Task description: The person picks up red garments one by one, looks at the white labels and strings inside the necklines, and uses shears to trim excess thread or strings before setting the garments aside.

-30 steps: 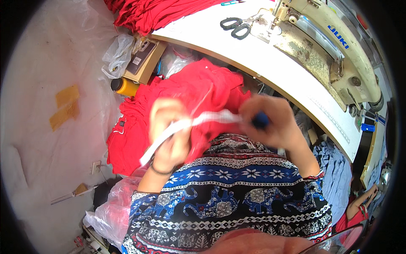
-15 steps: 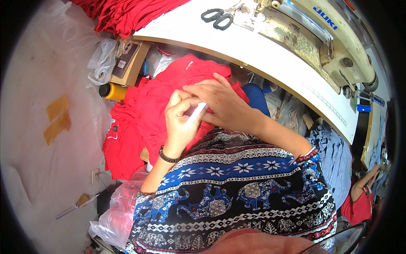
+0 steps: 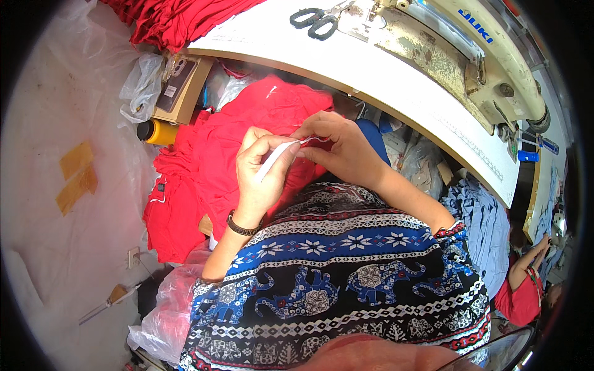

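A narrow white fabric strip (image 3: 276, 159) lies across the fingers of my left hand (image 3: 260, 179), pinched between thumb and fingers. Thumb and fingertips of my right hand (image 3: 346, 148) close on the strip's far end, touching the left fingertips. A thin, wavy white edge runs from there into the right hand's curled fingers; whether it is thread or folded strip I cannot tell. Beneath both hands, a heap of red cloth (image 3: 210, 148) spreads over my lap and to the left.
A white sewing table (image 3: 260, 37) curves across the top, carrying black-handled scissors (image 3: 314, 23) and a sewing machine (image 3: 504, 80). Left stand a yellow bottle (image 3: 162, 132) and cardboard box (image 3: 193, 86). Blue-grey cloth (image 3: 479, 222) hangs at right; another person's red sleeve (image 3: 518, 297) shows beyond.
My right hand has drawn slightly right, its fingers now curled instead of stretched over the left hand. The thin white edge between them has come into sight. The view has shifted a little.
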